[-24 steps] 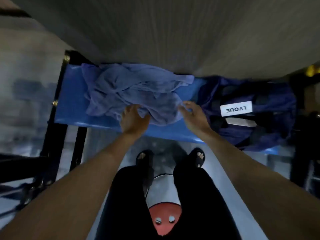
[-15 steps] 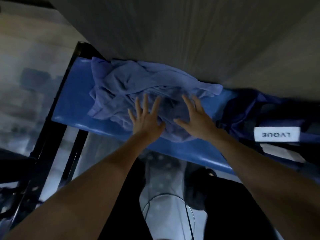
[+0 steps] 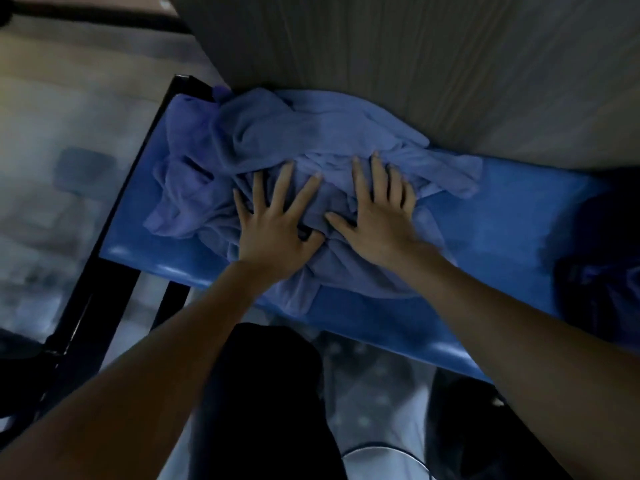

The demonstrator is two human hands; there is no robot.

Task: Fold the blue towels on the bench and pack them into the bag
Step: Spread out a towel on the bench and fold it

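A crumpled heap of blue towels (image 3: 311,140) lies on the left half of the blue bench (image 3: 512,216), up against the wall. My left hand (image 3: 273,223) rests flat on the heap with its fingers spread. Beside it my right hand (image 3: 377,216) also lies flat on the cloth, fingers straight and thumb out to the left. Neither hand holds any fabric. The dark blue bag (image 3: 602,271) sits at the bench's right end, cut off by the frame edge.
A grey wall (image 3: 415,64) rises directly behind the bench. The bench's black metal frame (image 3: 104,271) runs down its left end. My dark trouser legs (image 3: 263,403) stand close to the front edge, over a pale floor.
Both hands went from gripping the near edge of the heap to lying flat on top of it, fingers spread. The view swung left, so the bag slid mostly out of frame.
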